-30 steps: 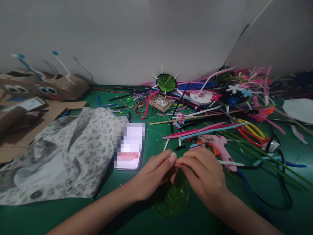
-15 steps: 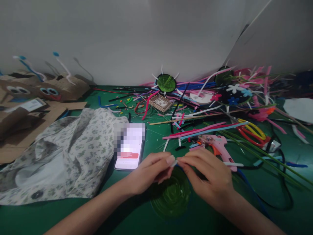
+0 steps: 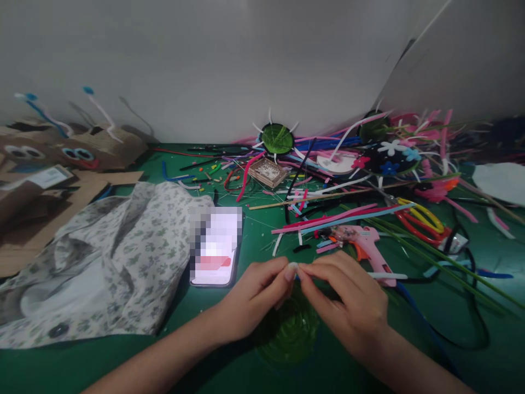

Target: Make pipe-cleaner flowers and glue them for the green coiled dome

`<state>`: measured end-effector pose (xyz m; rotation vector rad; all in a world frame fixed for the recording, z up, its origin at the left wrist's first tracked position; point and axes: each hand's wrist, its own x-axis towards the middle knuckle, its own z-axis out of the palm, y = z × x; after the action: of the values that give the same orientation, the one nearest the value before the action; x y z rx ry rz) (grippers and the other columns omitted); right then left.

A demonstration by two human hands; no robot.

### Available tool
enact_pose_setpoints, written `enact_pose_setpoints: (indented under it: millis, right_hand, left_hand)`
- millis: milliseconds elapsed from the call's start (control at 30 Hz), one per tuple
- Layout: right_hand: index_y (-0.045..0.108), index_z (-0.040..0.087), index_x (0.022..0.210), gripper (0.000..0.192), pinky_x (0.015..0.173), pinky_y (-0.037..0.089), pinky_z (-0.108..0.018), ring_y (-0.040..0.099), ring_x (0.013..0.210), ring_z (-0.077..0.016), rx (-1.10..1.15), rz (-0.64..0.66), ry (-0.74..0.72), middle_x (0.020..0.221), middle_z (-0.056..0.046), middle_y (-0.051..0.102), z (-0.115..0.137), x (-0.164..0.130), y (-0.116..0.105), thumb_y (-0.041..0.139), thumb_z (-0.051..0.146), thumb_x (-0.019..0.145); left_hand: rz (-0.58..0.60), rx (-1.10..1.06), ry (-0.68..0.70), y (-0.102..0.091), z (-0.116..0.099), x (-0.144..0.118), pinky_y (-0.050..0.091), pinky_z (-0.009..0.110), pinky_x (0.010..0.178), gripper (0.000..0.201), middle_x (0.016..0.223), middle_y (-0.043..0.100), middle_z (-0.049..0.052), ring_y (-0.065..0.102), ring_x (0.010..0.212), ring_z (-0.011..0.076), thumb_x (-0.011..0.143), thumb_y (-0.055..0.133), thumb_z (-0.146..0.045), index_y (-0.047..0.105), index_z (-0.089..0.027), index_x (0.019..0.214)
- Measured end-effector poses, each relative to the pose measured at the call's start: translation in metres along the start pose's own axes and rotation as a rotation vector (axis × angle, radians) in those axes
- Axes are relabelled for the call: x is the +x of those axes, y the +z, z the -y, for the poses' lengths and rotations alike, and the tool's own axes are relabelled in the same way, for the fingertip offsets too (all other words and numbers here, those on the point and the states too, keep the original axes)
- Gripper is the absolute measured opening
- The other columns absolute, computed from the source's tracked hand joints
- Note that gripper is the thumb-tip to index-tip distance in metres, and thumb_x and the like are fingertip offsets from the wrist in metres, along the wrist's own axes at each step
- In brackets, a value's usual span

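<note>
My left hand [image 3: 254,295] and my right hand [image 3: 348,301] meet fingertip to fingertip over a round, ribbed green plastic lid [image 3: 287,334] lying on the green table [image 3: 229,372]. Between the pinched thumbs and forefingers sits a small pale piece, with a thin blue strand showing at the pinch; it is too small to name. Both hands hover just above the lid's far rim. A pink glue gun [image 3: 367,246] lies just beyond my right hand.
A lit phone [image 3: 215,246] lies left of my hands, beside a crumpled floral cloth [image 3: 110,262]. A heap of coloured pipe cleaners [image 3: 328,219], a small wooden tray [image 3: 267,171], another green lid [image 3: 278,138], red-and-yellow scissors [image 3: 422,221] and cardboard figures with eyes [image 3: 61,156] fill the back.
My hands have stayed pinched together over the lid, with only small finger shifts. The view has drifted slightly to the right.
</note>
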<state>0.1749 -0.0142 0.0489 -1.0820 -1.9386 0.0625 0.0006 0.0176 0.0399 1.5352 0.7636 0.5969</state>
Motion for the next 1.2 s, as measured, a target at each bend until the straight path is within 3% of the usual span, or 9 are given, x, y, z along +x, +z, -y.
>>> enact_pose_setpoints:
  millis: [133, 300, 533, 833, 967, 1200]
  right_hand:
    - [0.064, 0.016, 0.098, 0.017, 0.072, 0.050, -0.030, 0.059, 0.080, -0.0154, 0.048, -0.009, 0.084, 0.085, -0.005, 0.066, 0.0061, -0.0015, 0.0044, 0.060, 0.006, 0.085]
    - [0.056, 0.018, 0.128, 0.045, 0.072, 0.052, -0.031, 0.060, 0.086, -0.0165, 0.077, 0.075, 0.029, 0.096, -0.008, 0.065, 0.0056, -0.0046, 0.0061, 0.047, 0.000, 0.087]
    - [0.066, 0.018, 0.101, 0.028, 0.074, 0.054, -0.032, 0.063, 0.083, -0.0161, 0.017, -0.060, 0.008, 0.088, -0.005, 0.069, -0.0005, 0.0003, 0.0028, 0.057, -0.001, 0.083]
    - [0.064, 0.013, 0.101, 0.020, 0.072, 0.050, -0.036, 0.065, 0.083, -0.0199, -0.230, -0.029, -0.231, 0.086, -0.008, 0.071, 0.0029, -0.0014, 0.0023, 0.057, 0.004, 0.085]
    - [0.062, 0.014, 0.099, 0.017, 0.072, 0.048, -0.035, 0.064, 0.082, -0.0189, -0.163, 0.020, -0.205, 0.084, -0.007, 0.071, 0.0001, -0.0005, 0.0008, 0.055, 0.004, 0.087]
    - [0.059, 0.018, 0.092, 0.013, 0.068, 0.043, -0.033, 0.060, 0.074, -0.0151, -0.002, 0.074, -0.125, 0.080, -0.003, 0.069, -0.0006, -0.0035, 0.0031, 0.058, 0.006, 0.086]
  left_hand:
    - [-0.088, -0.022, -0.026, 0.0038, 0.0005, -0.0024, 0.031, 0.023, 0.055, 0.040, 0.063, 0.044, -0.004, 0.040, 0.059, 0.0098, 0.100, 0.036, -0.044, 0.047, -0.018, 0.071]
    - [-0.181, -0.110, -0.055, 0.0059, 0.0022, -0.0030, 0.031, 0.023, 0.053, 0.039, 0.067, 0.047, -0.003, 0.041, 0.061, 0.0106, 0.099, 0.036, -0.046, 0.050, -0.019, 0.075]
    - [-0.159, -0.126, -0.076, 0.0075, 0.0030, -0.0024, 0.027, 0.022, 0.049, 0.040, 0.063, 0.043, -0.004, 0.036, 0.055, 0.0094, 0.099, 0.034, -0.047, 0.052, -0.018, 0.078]
    - [-0.165, -0.040, -0.082, 0.0070, 0.0027, -0.0005, 0.030, 0.022, 0.052, 0.040, 0.063, 0.041, -0.005, 0.037, 0.058, 0.0097, 0.098, 0.037, -0.048, 0.042, -0.019, 0.070]
    - [-0.141, 0.051, -0.073, 0.0033, 0.0017, 0.0005, 0.027, 0.023, 0.051, 0.042, 0.060, 0.040, -0.005, 0.036, 0.056, 0.0099, 0.098, 0.037, -0.048, 0.040, -0.019, 0.067]
    - [-0.061, -0.006, -0.079, 0.0004, 0.0016, 0.0007, 0.027, 0.023, 0.052, 0.043, 0.060, 0.037, -0.006, 0.033, 0.054, 0.0091, 0.098, 0.037, -0.048, 0.040, -0.019, 0.067]
